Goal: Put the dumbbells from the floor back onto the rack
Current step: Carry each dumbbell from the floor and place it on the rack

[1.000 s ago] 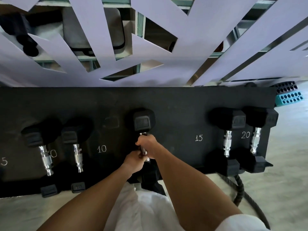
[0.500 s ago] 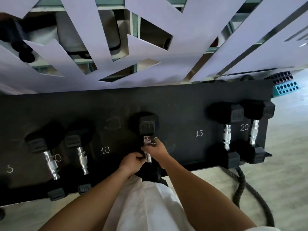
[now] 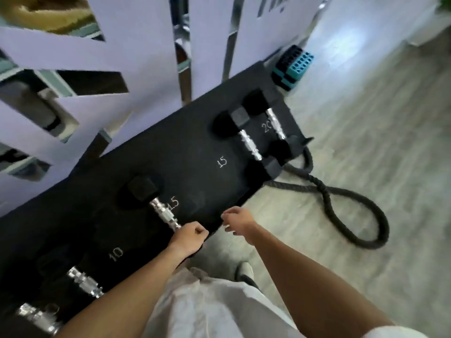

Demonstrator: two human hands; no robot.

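Black rack [image 3: 195, 152] carries a dumbbell [image 3: 156, 203]; left hand [image 3: 189, 236] fisted at its handle end, grip unclear; right hand [image 3: 238, 222] loosely open, empty.

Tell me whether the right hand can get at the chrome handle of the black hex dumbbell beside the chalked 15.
Probably yes: the right hand hangs free, and most of the chrome handle lies bare above the left hand.
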